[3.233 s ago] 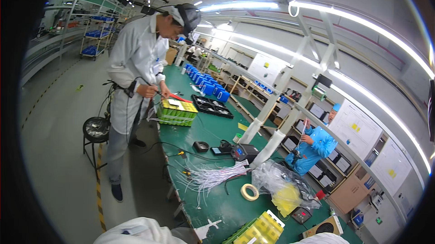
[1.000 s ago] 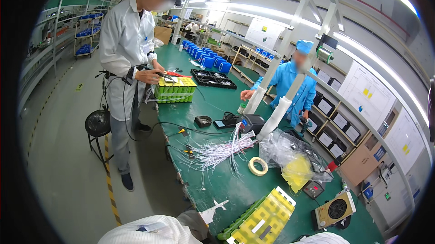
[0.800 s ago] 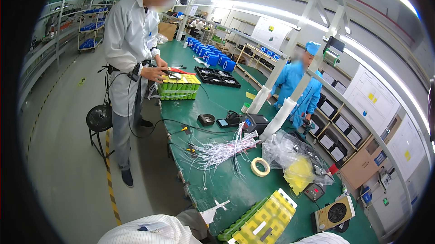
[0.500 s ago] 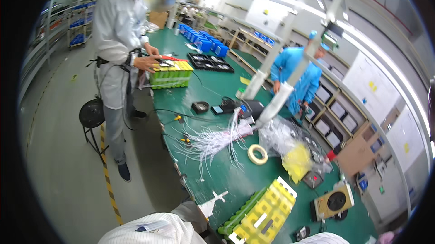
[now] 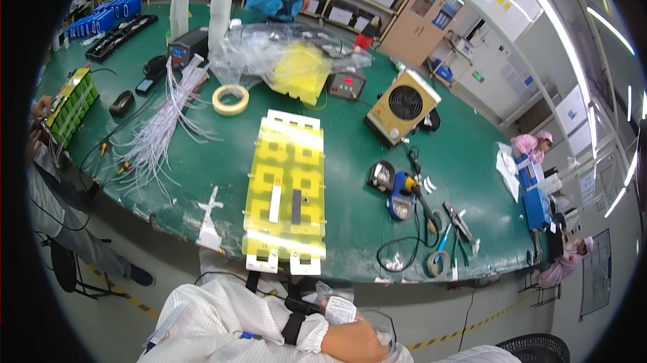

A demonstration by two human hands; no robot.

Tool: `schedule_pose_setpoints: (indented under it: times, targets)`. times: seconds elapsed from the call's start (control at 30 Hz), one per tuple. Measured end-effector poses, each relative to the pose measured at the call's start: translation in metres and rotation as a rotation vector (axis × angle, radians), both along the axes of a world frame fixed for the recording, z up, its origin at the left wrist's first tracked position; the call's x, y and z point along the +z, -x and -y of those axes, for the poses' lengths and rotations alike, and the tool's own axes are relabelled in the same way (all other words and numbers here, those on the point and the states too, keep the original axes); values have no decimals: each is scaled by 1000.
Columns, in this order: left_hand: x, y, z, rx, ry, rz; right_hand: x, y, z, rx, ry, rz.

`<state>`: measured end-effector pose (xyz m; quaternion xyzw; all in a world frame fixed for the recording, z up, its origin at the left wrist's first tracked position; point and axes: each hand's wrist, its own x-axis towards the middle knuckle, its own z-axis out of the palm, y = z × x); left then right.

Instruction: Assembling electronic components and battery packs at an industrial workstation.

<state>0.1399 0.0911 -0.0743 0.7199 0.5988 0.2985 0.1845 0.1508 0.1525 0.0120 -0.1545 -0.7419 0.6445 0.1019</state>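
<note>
Low in front of me, my left hand [image 5: 354,341] is closed on a clear plastic bag with a white printed label [image 5: 340,310]. A dark strap circles that wrist over the white striped sleeve. What the bag holds I cannot make out. Only a bit of my right sleeve [image 5: 468,355] shows at the lower edge; my right hand is out of view. Beyond the left hand, at the table's near edge, lies a battery pack [image 5: 285,188] with a yellow top and white end strips. Neither hand touches it.
On the green table [image 5: 350,228] are a bundle of white wires [image 5: 158,124], a tape roll [image 5: 230,100], a yellow sheet in plastic [image 5: 300,72], a fan unit [image 5: 404,102], a soldering iron stand [image 5: 402,194] and pliers [image 5: 458,220]. A co-worker handles another battery pack [image 5: 73,106] at left.
My view has swung right and down, so the battery pack now lies centrally before me. My left hand with the plastic bag has come into view.
</note>
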Motion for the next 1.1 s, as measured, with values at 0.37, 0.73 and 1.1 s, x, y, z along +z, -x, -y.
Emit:
schedule_pose_setpoints:
  times: [0.37, 0.73, 1.1]
  targets:
    - [0, 104, 51, 249, 185, 541, -114, -70, -20, -356, 1209, -130]
    - [-10, 104, 49, 294, 98, 542, -86, -50, -30, -240, 1146, -285]
    - [-18, 111, 47, 215, 121, 627, -109, -34, -27, -165, 803, -144]
